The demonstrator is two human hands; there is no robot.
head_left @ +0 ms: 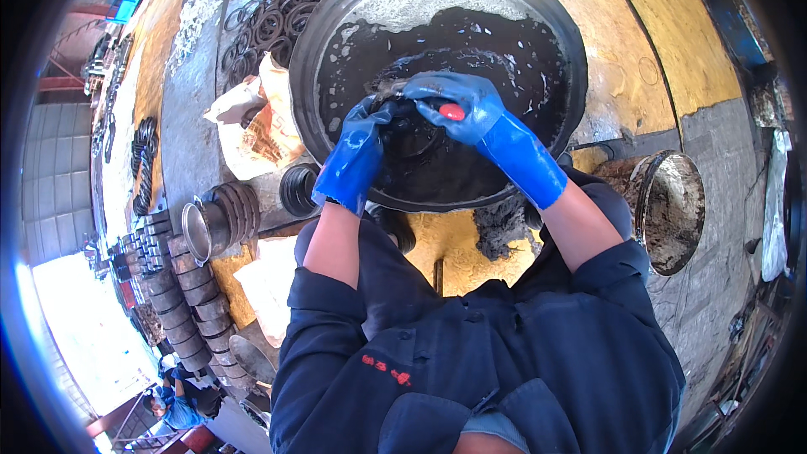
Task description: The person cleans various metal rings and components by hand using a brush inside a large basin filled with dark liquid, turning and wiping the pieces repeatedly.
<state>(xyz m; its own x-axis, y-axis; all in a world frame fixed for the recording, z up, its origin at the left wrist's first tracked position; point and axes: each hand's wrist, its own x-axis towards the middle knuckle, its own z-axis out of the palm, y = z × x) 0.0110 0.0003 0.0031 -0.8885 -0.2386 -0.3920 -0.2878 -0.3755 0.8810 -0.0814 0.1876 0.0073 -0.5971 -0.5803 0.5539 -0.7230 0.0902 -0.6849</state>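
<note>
Gripping a dark piece (400, 111) with my left hand (360, 133), I'm clamping a red-ended object (451, 111) in my right hand (464, 101), both hovering inside the basin's (573, 67) near-left edge.

No words can be read for sure. The dark blue work jacket (546, 345) has a short row of red marks (381, 366) on its chest, like small letters, but they are too tiny to read. The crumpled sack (239, 147) has orange print (283, 123) on it, but folds break it up.
</note>
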